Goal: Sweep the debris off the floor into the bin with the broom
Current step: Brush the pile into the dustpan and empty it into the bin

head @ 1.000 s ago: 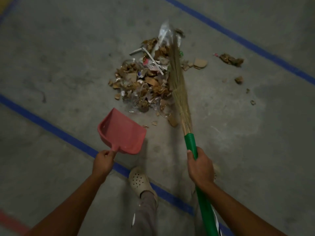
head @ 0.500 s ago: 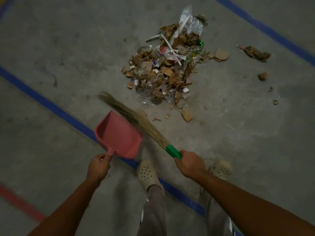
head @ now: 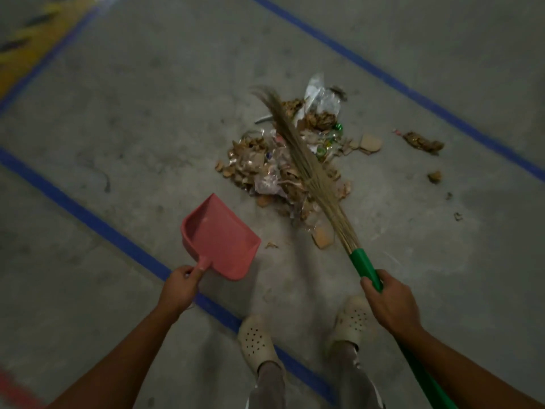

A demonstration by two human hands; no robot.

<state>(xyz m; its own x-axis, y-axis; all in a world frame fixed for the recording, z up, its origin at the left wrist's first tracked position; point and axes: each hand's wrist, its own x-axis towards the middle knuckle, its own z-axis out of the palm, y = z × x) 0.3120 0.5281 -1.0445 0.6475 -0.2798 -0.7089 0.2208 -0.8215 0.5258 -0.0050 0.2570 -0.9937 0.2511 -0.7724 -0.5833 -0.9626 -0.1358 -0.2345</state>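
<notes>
A pile of debris (head: 265, 163), cardboard scraps, dry leaves and clear plastic, lies on the grey concrete floor ahead of me. My right hand (head: 389, 302) grips the green handle of a straw broom (head: 309, 169), whose bristles lie diagonally over the pile and point up-left. My left hand (head: 180, 287) holds the short handle of a red dustpan (head: 218, 237). The pan is empty, tilted, and sits just left of the pile's near edge. No bin is in view.
Stray scraps lie to the right: a brown clump (head: 423, 142) and small bits (head: 435, 176). Blue floor lines (head: 97, 222) cross the concrete on both sides. My two feet in pale clogs (head: 256, 340) stand right behind the dustpan and broom.
The broom swung from lying across the dustpan on the left back to the right, over the debris pile. The dustpan stayed in my left hand, near the same spot.
</notes>
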